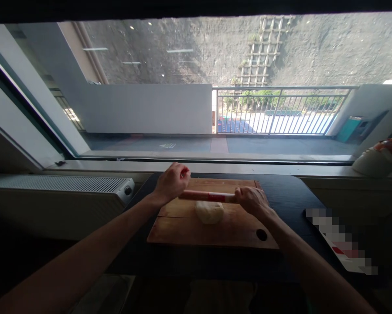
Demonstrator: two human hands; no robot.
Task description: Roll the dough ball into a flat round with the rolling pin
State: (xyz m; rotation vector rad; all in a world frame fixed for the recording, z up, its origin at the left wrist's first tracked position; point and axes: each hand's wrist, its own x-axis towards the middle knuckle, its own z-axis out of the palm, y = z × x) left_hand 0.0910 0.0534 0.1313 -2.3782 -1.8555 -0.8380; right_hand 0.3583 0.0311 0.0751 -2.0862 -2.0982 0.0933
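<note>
Toward the frame's bottom from the crosswise rolling pin [209,196], clamped by the right hand [252,199], lies dough [209,213] (left hand's [171,183] grip, I cannot tell).

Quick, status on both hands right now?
Left hand: fingers curled, by one end of the rolling pin; whether it grips can't be told.
Right hand: closed, holding the other end.

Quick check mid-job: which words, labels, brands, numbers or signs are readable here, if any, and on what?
None can be read.
Red-and-white band on the wooden rolling pin: any lettering is too small and blurred.
Pale marking on the floor outside: too blurred.
Flat item at right: mostly pixelated, nothing legible.
</note>
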